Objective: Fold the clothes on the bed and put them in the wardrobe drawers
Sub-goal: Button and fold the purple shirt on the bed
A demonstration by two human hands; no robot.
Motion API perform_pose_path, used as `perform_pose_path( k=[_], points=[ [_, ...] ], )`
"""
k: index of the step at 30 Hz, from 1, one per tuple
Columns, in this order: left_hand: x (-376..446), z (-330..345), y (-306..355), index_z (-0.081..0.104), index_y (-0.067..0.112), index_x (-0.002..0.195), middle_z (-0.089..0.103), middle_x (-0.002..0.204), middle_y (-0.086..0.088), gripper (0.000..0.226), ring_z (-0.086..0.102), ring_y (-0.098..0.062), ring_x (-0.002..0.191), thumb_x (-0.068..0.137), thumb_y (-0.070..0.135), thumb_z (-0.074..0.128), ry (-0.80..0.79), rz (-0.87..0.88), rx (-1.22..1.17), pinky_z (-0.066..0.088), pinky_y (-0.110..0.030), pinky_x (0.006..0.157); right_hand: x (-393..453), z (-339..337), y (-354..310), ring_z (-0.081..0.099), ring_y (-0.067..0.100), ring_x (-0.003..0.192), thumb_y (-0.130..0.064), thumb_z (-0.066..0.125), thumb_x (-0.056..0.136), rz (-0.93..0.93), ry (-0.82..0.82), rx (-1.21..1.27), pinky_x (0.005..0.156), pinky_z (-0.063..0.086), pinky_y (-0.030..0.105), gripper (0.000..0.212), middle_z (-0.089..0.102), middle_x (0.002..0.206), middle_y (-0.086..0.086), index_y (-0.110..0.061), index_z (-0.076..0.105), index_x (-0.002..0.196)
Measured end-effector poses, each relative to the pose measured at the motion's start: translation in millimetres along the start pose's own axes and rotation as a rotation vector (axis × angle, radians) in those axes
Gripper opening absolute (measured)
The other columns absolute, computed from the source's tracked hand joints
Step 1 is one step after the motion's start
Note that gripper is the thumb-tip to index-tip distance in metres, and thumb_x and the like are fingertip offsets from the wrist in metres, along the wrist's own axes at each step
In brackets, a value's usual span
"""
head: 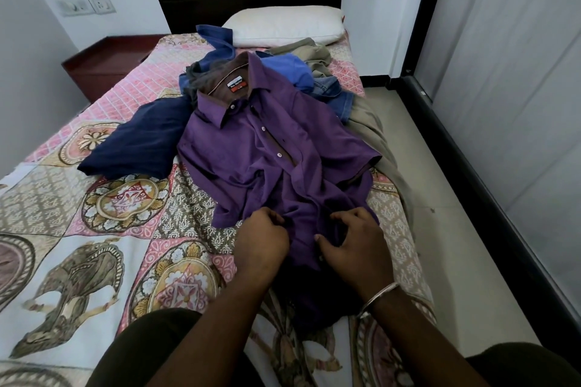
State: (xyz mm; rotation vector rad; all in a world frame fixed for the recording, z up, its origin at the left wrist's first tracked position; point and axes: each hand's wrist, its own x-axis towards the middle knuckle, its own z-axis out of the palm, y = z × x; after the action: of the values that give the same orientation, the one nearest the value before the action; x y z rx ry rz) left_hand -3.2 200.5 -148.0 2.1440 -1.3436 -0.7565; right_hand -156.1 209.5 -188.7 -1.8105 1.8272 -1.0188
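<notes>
Purple button-front cotton shirt [267, 148] spread face-up on patterned patchwork bed [94, 198], lower hem pinched by left grip [262, 239], placket clutched by right grip [352, 242], both curled into fabric.

Under the curled fingers [345, 223] lies a plain purple shirt [267, 148] with white buttons. Left of them spreads a pink, beige and white patchwork bedspread [94, 229]; beyond them lie navy, blue and khaki clothes [301, 75].
</notes>
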Motion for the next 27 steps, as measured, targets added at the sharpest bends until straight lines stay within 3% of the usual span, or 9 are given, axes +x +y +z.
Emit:
perform_pose_path(
  k=[5, 10, 15, 20, 23, 27],
  points=[
    [0, 1, 0, 0.066, 0.028, 0.093, 0.057, 0.109, -0.007, 0.029, 0.059, -0.030, 0.103, 0.074, 0.010, 0.054, 0.034, 0.096, 0.060, 0.048, -0.036, 0.087, 0, 1, 5, 0.060, 0.019, 0.074, -0.011, 0.070, 0.073, -0.014, 0.100, -0.004, 0.067, 0.043, 0.024, 0.010, 0.052, 0.090, -0.001, -0.015, 0.074, 0.082],
    [-5, 8, 10, 0.067, 0.028, 0.088, 0.070, 0.090, 0.006, 0.009, 0.066, -0.020, 0.088, 0.081, 0.026, 0.061, 0.076, 0.195, 0.017, 0.042, -0.025, 0.069, 3, 1, 4, 0.055, 0.021, 0.073, -0.005, 0.068, 0.074, 0.057, 0.208, 0.014, 0.065, 0.031, 0.020, 0.009, 0.050, 0.087, 0.001, -0.013, 0.066, 0.078],
    [-3, 14, 11, 0.070, 0.027, 0.089, 0.072, 0.086, 0.008, 0.028, 0.068, -0.018, 0.089, 0.076, 0.052, 0.075, 0.007, 0.203, 0.057, 0.053, -0.030, 0.076, 3, 1, 8, 0.046, 0.009, 0.069, -0.013, 0.080, 0.069, 0.013, 0.201, 0.018, 0.065, 0.032, 0.016, 0.016, 0.050, 0.084, -0.002, -0.015, 0.064, 0.071],
    [3, 16, 6, 0.072, 0.024, 0.087, 0.074, 0.087, 0.004, 0.019, 0.070, -0.017, 0.088, 0.074, 0.035, 0.080, -0.051, 0.149, 0.063, 0.052, -0.027, 0.076, 5, 0, 4, 0.054, 0.013, 0.064, -0.015, 0.076, 0.077, -0.037, 0.219, 0.053, 0.061, 0.038, 0.023, 0.013, 0.059, 0.070, -0.004, -0.017, 0.064, 0.075],
    [6, 15, 4, 0.075, 0.020, 0.089, 0.075, 0.089, -0.001, 0.013, 0.069, -0.020, 0.090, 0.076, 0.021, 0.075, -0.088, 0.075, -0.024, 0.049, -0.024, 0.076, 5, 0, 6, 0.064, 0.022, 0.072, -0.011, 0.072, 0.079, -0.031, 0.207, 0.036, 0.065, 0.048, 0.029, 0.012, 0.068, 0.080, 0.002, -0.017, 0.072, 0.090],
    [6, 10, 1, 0.074, 0.023, 0.074, 0.073, 0.078, 0.001, 0.012, 0.069, -0.025, 0.086, 0.079, 0.016, 0.066, -0.109, -0.020, -0.155, 0.048, -0.028, 0.073, 4, 0, 4, 0.058, 0.017, 0.071, -0.011, 0.073, 0.080, -0.035, 0.243, 0.028, 0.066, 0.042, 0.024, 0.010, 0.058, 0.083, 0.001, -0.015, 0.075, 0.089]
  ],
)
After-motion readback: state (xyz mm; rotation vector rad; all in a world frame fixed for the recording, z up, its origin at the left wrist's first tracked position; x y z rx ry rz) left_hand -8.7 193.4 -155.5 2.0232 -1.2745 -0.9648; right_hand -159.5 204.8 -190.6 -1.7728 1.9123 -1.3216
